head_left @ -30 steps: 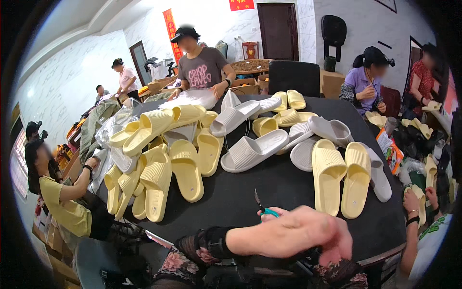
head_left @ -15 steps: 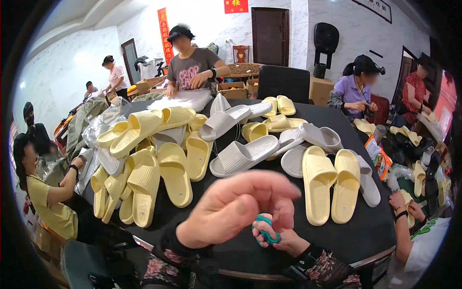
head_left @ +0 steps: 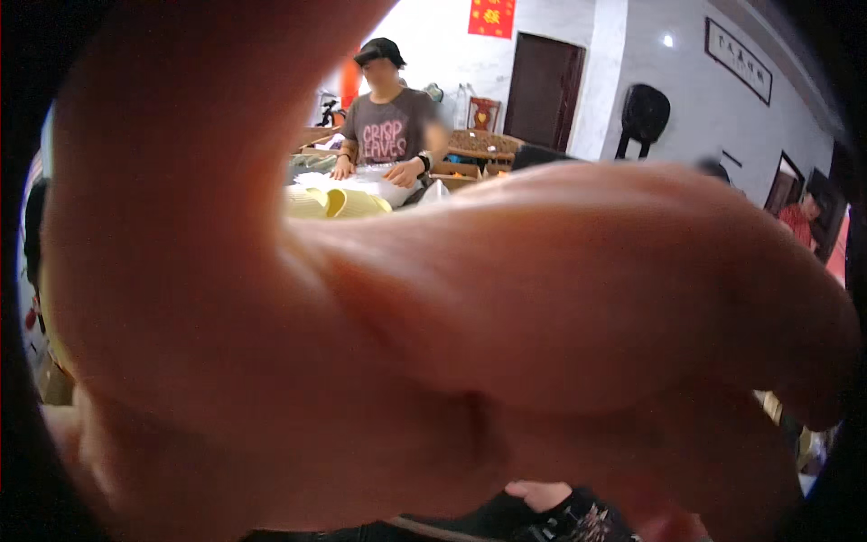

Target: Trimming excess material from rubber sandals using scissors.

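Head view: left hand (head_left: 433, 307) spread open against lens; right hand's grip unclear.

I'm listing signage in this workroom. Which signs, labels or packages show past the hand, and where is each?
Red paper sign: top of the white back wall, left of the dark door, rectangular, yellow marks.
Framed sign: high on the right wall, long dark-edged rectangle, pale face with dark marks.
Red strip: back wall beside the standing person's cap, mostly hidden.
A hand close to the camera covers everything else; no packages or screens visible.
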### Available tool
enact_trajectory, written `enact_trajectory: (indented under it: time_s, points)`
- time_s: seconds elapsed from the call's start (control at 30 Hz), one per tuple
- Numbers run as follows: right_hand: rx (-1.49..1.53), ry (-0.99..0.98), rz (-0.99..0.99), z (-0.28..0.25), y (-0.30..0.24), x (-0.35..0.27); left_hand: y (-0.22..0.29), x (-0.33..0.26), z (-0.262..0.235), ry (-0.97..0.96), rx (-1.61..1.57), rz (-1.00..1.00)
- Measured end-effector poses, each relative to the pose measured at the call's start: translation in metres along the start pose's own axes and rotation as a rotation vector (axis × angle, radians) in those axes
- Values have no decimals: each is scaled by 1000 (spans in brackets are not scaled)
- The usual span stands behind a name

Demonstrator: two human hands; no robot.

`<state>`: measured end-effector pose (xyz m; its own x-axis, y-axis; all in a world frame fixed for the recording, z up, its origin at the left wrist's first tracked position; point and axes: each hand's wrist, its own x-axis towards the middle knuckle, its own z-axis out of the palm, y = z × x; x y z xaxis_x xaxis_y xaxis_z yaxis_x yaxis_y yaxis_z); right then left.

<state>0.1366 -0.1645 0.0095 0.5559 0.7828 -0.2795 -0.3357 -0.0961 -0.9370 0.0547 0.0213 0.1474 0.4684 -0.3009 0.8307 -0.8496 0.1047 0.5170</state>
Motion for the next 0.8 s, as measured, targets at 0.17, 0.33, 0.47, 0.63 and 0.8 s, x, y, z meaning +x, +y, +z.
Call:
enact_trajectory:
  time_s: [0.17, 0.33, 0.47, 0.63, 0.8]
  points:
    - [344, -177, 130, -32, 79, 35, 28, 1, -13, 92, 242, 84]
    - [292, -184, 113, -39, 89, 36, 65, -15, -15, 244, 411, 17]
    - [253, -172, 261, -36, 62, 43, 75, -27, -10, 369, 442, -89]
    - [289, -147, 229, -33, 51, 43, 91, -32, 0, 485, 481, -216]
    - [278, -149, 206, -40, 60, 40, 112, -30, 10, 553, 563, -298]
